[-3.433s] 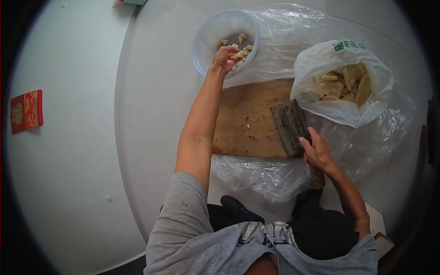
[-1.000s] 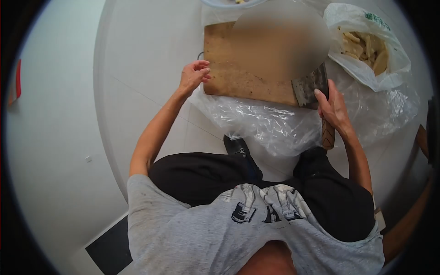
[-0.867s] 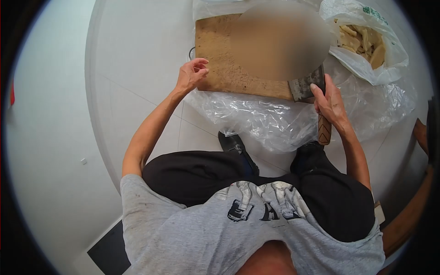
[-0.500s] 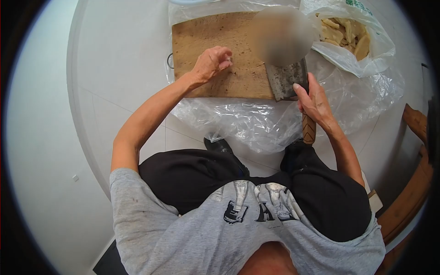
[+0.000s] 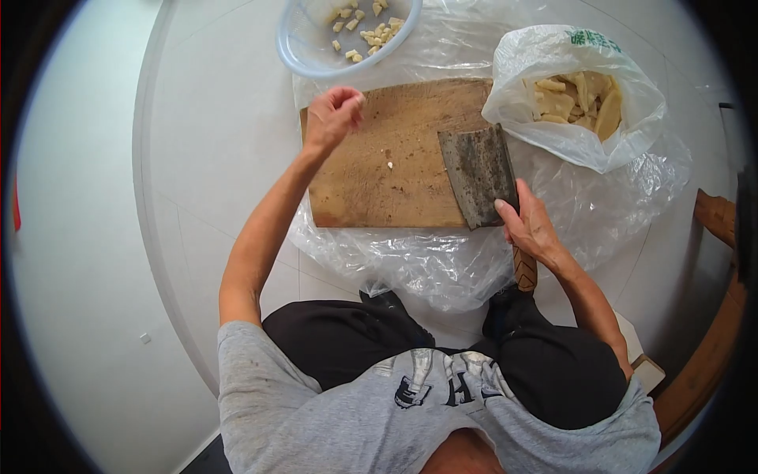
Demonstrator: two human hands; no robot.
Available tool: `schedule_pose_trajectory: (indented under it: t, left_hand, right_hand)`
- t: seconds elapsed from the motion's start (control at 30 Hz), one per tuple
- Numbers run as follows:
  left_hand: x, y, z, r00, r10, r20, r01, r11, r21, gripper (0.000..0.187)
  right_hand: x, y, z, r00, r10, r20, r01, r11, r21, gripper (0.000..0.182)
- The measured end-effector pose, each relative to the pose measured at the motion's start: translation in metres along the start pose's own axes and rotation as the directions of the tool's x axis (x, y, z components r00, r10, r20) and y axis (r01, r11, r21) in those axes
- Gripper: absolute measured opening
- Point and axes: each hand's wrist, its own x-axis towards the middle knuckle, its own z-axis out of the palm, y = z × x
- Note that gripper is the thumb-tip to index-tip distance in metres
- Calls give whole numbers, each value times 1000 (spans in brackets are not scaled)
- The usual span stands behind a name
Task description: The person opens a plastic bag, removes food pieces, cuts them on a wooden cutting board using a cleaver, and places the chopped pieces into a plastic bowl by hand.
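My left hand [image 5: 333,118] is over the upper left edge of the wooden chopping board [image 5: 371,193], below the plastic basket [image 5: 296,57]. Its fingers are curled together, and whatever they may hold is too small to make out. In my right hand [image 5: 531,225] is a cleaver [image 5: 480,175] with a brown patterned handle [image 5: 525,270]. The dark, stained blade lies over the right side of the board. A small pale crumb [image 5: 389,165] rests mid-board. Several pale yellow chunks [image 5: 379,35] are in the basket.
At the upper right, an open white plastic bag [image 5: 513,103] holds pale yellow slices [image 5: 580,103]. Clear plastic sheeting [image 5: 426,268] is spread under the board on the tiled floor [image 5: 213,134]. Brown wooden furniture [image 5: 714,217] stands at the right edge.
My left hand has moved from above the board's middle to its upper left edge, nearer the basket. The view has shifted, bringing more of the basket into sight. My right hand still grips the cleaver.
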Motion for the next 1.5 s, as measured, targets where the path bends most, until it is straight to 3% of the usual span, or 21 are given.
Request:
schedule_pose_trajectory:
  t: [0.07,0.17,0.2,0.27,0.33,0.4,0.47,0.53,0.67,0.77,0.87,0.9,1.0,1.1,1.2,1.3,1.4,1.5]
  left_hand:
    - [18,25,-6,999,-23,-42,18,992,-123,15]
    - [46,48,-10,996,79,-42,-85,980,-177,20]
    - [56,45,-18,979,198,-43,-192,974,124,23]
    - [84,33,-21,900,425,101,-393,688,609,28]
    - [76,44,0,749,630,203,-520,370,770,33]
    - [34,87,53,811,569,139,-545,645,536,29]
    - [7,116,97,846,426,320,-506,831,231,25]
    - [2,131,137,682,533,501,-676,720,156,19]
    - [42,130,226,517,668,534,-848,485,214,14]
    - [65,126,259,618,615,490,-753,282,595,15]
    - [69,130,262,709,464,531,-684,266,679,14]
    - [68,130,261,691,453,564,-695,201,690,13]
    - [67,117,259,636,599,487,-728,257,635,12]
    - [72,120,254,674,571,469,-714,340,612,16]
    - [78,124,251,821,413,393,-570,550,611,22]
    - [94,108,249,784,521,337,-620,679,394,26]
    - [73,124,249,667,599,444,-729,401,554,24]
    - [84,115,250,611,669,424,-778,408,477,18]
  right_hand:
    - [2,0,0,1000,4,-2,-4,1000,15,23]
    - [2,-1,-2,1000,27,8,-28,999,45,23]
    - [4,0,0,1000,6,24,-7,1000,14,23]
    - [5,7,-3,1000,11,4,-11,998,-60,23]
    - [3,15,-2,996,-75,-42,73,995,-65,22]
    - [0,4,-6,1000,10,-2,-10,995,95,21]
    - [-5,0,-7,997,57,55,-68,970,233,21]
    - [-7,2,-6,992,64,107,-97,934,344,20]
    - [0,4,0,993,52,103,-84,937,339,28]
    - [2,6,-6,995,21,101,-46,967,252,31]
    - [-1,5,-12,995,24,92,-44,975,217,28]
    - [-2,5,-14,996,28,89,-47,976,213,27]
    - [1,13,-10,997,-4,74,-11,978,209,25]
    - [1,14,-10,997,-10,71,-4,981,193,24]
    - [2,15,-10,998,-10,70,-4,980,198,25]
    - [3,18,-9,997,-24,71,10,981,193,26]
    - [5,24,-7,995,-93,31,88,988,128,26]
    - [6,25,-8,994,-99,34,94,987,128,27]
